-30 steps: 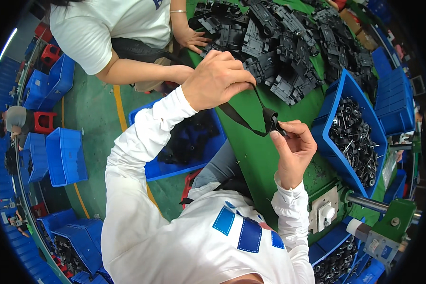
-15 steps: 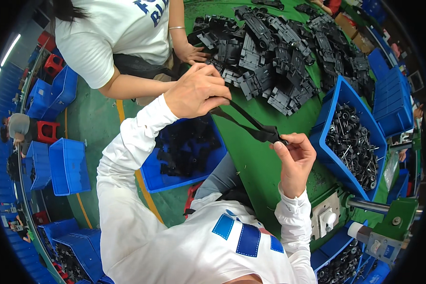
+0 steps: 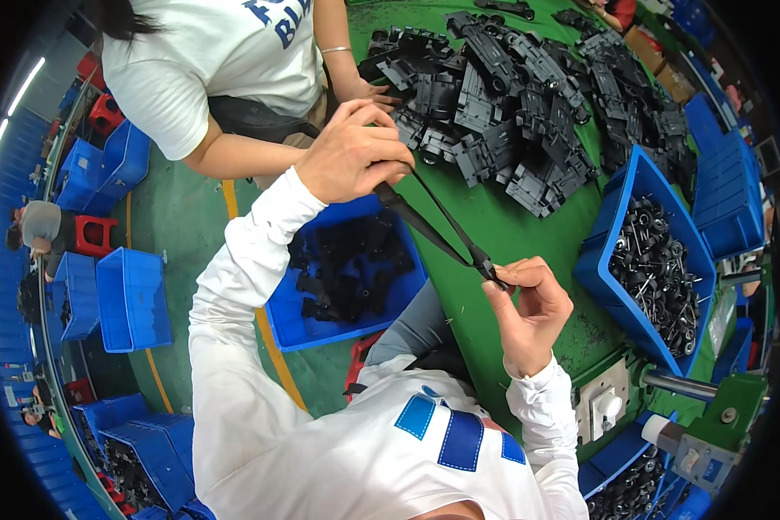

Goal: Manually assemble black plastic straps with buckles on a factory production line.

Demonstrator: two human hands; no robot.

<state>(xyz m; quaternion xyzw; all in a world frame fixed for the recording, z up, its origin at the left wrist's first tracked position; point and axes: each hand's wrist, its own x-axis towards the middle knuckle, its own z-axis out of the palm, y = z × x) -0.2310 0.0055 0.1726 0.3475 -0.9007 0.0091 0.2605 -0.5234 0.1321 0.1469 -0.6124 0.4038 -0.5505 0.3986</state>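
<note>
A loop of black strap [image 3: 431, 230] runs taut between my two hands over the edge of the green table. My left hand [image 3: 355, 152], at the upper left end, has its fingers closed on the strap. Lower right, my right hand [image 3: 533, 310] pinches the other end, where the two bands meet at a dark piece too small to make out. Below my left hand, a blue bin [image 3: 321, 336] with dark black pieces in it stands beside the table.
Black plastic toy-car chassis [image 3: 485, 100] are heaped on the green table [image 3: 468, 299]. A blue bin [image 3: 637, 329] of small wheels on axles stands at the right, near a green-and-metal machine [image 3: 711, 425]. A co-worker's hand [image 3: 368, 91] rests by the heap.
My right hand has shifted slightly left and down with its end of the strap. The strap slopes more steeply, its two bands further apart. Both hands keep their hold.
</note>
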